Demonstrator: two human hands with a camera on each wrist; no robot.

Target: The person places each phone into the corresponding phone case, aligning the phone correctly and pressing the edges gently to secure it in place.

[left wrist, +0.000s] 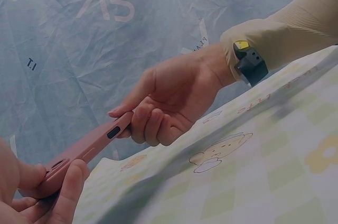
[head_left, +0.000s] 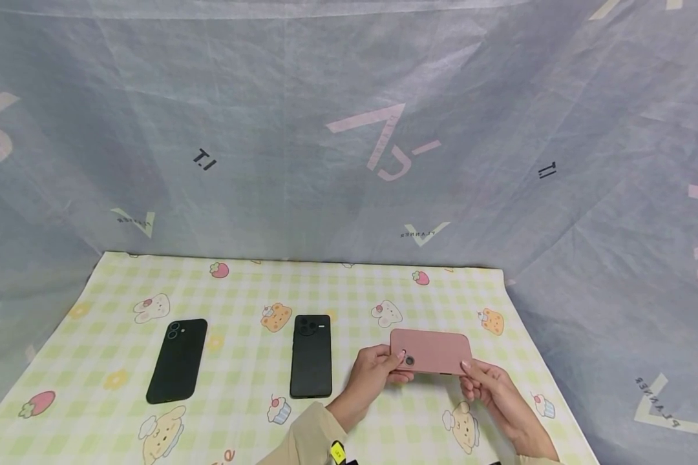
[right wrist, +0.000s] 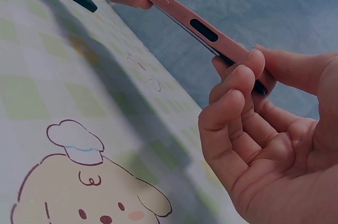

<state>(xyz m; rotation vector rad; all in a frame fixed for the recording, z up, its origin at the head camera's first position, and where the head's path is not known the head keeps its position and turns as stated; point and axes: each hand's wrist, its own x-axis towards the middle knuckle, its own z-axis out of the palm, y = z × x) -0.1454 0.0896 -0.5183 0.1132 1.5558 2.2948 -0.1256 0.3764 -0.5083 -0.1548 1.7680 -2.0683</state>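
A phone in a pink case (head_left: 436, 352) is held sideways above the table, its back and camera lens facing up. My left hand (head_left: 369, 378) pinches its left end, thumb on the back beside the lens and fingers beneath. At the other end my right hand (head_left: 500, 391) grips the corner between thumb and fingers. In the right wrist view, a dark edge of the phone (right wrist: 260, 87) shows out of the pink case at the right-hand corner. A dark slot (right wrist: 204, 30) is cut in the case's long side.
Two black phones lie face down on the checked tablecloth (head_left: 238, 374): one with two lenses (head_left: 177, 361) at the left, one with a round camera block (head_left: 311, 361) beside my left hand. A grey-blue sheet (head_left: 302, 129) hangs behind the table and at its sides.
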